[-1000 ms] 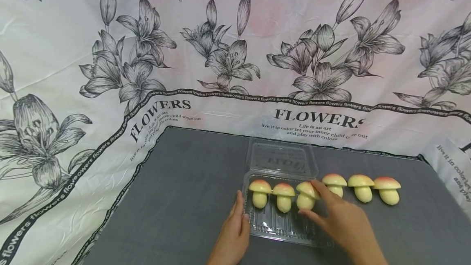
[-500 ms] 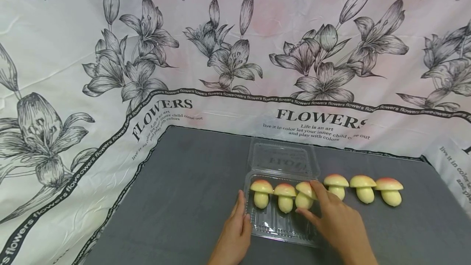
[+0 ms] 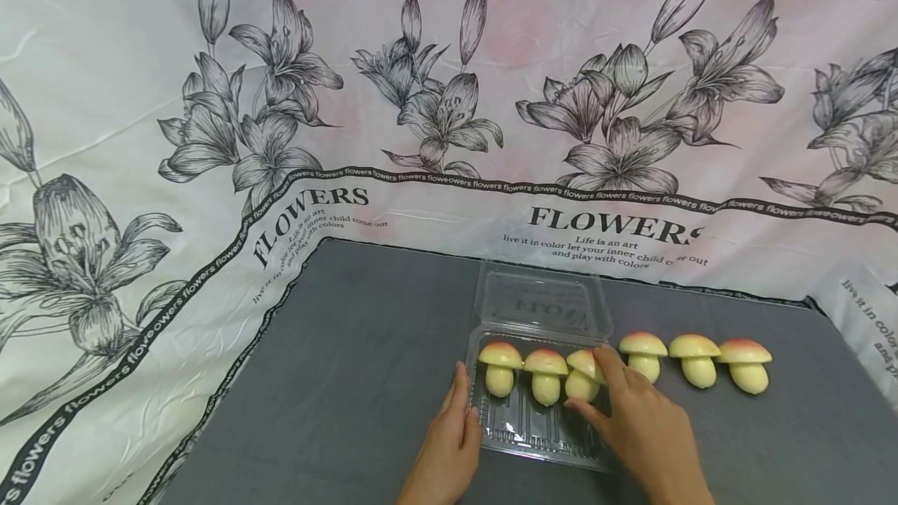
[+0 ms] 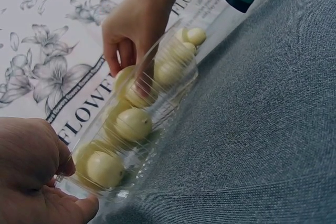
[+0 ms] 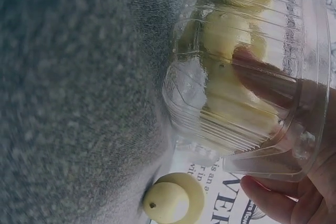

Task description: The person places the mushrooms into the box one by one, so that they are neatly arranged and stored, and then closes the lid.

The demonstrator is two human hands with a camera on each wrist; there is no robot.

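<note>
My left hand [image 3: 445, 443] is pinching the edge of the clear tray [image 3: 508, 427]; my right hand [image 3: 645, 423] is gripping the mushroom [image 3: 581, 385] nearest it inside, having just edged it leftward, which is tightening the row [image 3: 546, 388] between both hands

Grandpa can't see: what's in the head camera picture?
A right hand pinches a yellow mushroom-shaped piece in an open clear box, beside two others; a left hand holds the box's side. Three more lie on the grey table to the right.
</note>
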